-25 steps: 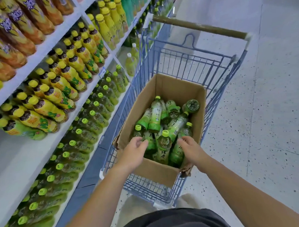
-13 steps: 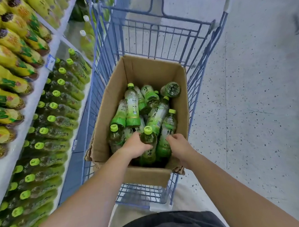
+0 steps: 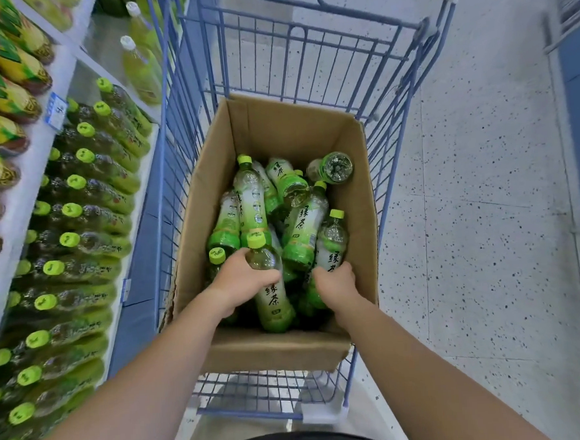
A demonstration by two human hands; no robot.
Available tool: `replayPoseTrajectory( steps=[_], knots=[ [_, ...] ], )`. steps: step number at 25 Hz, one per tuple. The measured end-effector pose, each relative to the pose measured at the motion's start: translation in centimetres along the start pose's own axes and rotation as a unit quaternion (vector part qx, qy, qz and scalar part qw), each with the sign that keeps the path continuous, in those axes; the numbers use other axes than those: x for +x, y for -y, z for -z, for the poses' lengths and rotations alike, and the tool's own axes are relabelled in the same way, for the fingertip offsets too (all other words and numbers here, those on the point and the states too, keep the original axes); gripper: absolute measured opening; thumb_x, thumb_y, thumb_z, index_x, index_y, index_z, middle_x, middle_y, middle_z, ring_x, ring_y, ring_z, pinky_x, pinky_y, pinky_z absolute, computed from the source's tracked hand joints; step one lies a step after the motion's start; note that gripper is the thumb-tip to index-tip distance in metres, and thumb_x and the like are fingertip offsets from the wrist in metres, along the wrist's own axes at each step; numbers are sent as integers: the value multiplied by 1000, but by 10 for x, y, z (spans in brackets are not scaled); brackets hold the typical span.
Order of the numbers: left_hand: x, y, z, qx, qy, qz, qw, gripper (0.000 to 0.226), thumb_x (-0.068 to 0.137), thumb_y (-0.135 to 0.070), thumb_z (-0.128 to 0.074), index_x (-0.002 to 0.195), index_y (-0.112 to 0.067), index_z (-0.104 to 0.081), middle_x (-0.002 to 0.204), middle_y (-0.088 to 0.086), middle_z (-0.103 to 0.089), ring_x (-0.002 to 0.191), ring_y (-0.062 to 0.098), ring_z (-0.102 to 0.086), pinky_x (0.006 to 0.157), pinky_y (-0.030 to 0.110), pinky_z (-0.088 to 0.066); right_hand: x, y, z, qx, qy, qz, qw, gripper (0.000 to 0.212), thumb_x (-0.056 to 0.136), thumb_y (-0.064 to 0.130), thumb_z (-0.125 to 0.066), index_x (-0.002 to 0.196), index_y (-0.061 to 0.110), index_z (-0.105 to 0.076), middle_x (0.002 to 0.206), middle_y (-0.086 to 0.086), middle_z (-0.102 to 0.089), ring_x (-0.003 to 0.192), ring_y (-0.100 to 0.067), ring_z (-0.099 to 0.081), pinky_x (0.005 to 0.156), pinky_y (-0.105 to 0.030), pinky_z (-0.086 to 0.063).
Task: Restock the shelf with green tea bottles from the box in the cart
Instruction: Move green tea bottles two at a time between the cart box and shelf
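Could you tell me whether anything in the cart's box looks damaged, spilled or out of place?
Nothing looks spilled or damaged. The green tea bottles lie jumbled in the cardboard box rather than standing; one at the far right shows its base upward. The left hand grips a bottle.

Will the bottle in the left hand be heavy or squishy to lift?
The bottle looks full, so probably fairly heavy. Its clear plastic likely gives slightly under the left hand. Bottles leaning beside it in the box may shift.

Your cart (image 3: 191, 131) blue wire, your box (image 3: 364, 196) plain brown card, its bottles (image 3: 302, 226) green with lime caps, shelf bottles at nine o'clock (image 3: 91, 192) dark green, floor (image 3: 481, 211) white, black-speckled
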State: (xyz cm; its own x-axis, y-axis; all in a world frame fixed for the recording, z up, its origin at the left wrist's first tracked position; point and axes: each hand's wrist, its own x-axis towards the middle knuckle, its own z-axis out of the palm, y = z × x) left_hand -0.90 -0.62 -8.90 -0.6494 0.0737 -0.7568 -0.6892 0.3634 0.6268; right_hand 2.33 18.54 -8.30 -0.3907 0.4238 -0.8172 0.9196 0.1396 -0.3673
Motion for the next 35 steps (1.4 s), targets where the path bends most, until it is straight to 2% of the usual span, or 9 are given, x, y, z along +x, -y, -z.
replayPoseTrajectory(
  steps=[3,5,9,12,16,18,21,26,35],
  knots=[
    [-6,-5,22,-49,24,-11,998,63,56,-35,-89,113,-20,-66,97,-7,-79,95,14,-74,82,29,-56,11,4,-15,42,-8,-35,999,88,95,28,-56,160,10,-1,167,-8,-11,149,-33,-22,122,-48,-23],
    [-9,-7,31,-63,26,-25,997,71,54,-40,-90,116,-17,-65,102,-5,-79,97,14,-74,87,31,-56,20,2,-21,29,-21,-42,998,87,95,25,-57,160,9,-1,167,-9,-12,149,-33,-22,122,-47,-23],
    [-12,-12,35,-103,62,-39,992,49,63,-34,-88,106,-16,-74,102,-1,-80,96,17,-75,88,35,-57,32,-12,-26,-38,-79,-8,996,65,92,28,-64,144,2,-36,147,-20,-45,134,-38,-46,112,-47,-39],
    [-15,-12,31,-137,70,-29,988,40,67,-30,-85,103,-16,-76,102,2,-80,96,18,-76,84,33,-58,38,-32,-33,-51,-30,-10,998,59,86,36,-74,130,3,-53,130,-17,-62,119,-35,-60,100,-43,-50],
    [-12,-9,26,-159,65,-6,985,39,68,-33,-80,103,-19,-75,101,0,-80,93,17,-74,84,36,-55,44,-43,-40,76,-7,-34,997,42,83,32,-79,118,14,-65,116,-7,-71,104,-28,-66,94,-39,-54],
    [-8,-6,23,-178,51,14,983,32,68,-34,-80,97,-22,-76,97,-1,-80,88,15,-73,86,38,-52,46,-42,-39,94,-17,-19,995,32,81,29,-80,107,21,-64,108,-5,-71,95,-26,-67,84,-34,-53],
    [-5,0,17,-219,35,23,975,6,81,-27,-80,86,-25,-78,90,-2,-79,80,14,-70,82,36,-49,46,-34,-34,84,-37,24,996,42,80,26,-81,108,18,-51,98,0,-62,88,-21,-61,77,-31,-47],
    [-9,-1,17,-288,39,16,957,39,75,-34,-77,111,-18,-72,106,7,-79,94,23,-76,81,45,-60,34,-22,-22,23,-36,99,994,47,75,28,-80,105,16,-46,96,-1,-60,80,-14,-60,61,-28,-45],
    [-42,-25,20,-285,43,15,957,43,92,-41,-72,123,-12,-71,114,9,-77,107,27,-74,91,42,-58,-22,-17,4,17,8,119,993,39,84,44,-73,105,20,-49,87,4,-57,69,-10,-56,51,-25,-38]
  ],
)
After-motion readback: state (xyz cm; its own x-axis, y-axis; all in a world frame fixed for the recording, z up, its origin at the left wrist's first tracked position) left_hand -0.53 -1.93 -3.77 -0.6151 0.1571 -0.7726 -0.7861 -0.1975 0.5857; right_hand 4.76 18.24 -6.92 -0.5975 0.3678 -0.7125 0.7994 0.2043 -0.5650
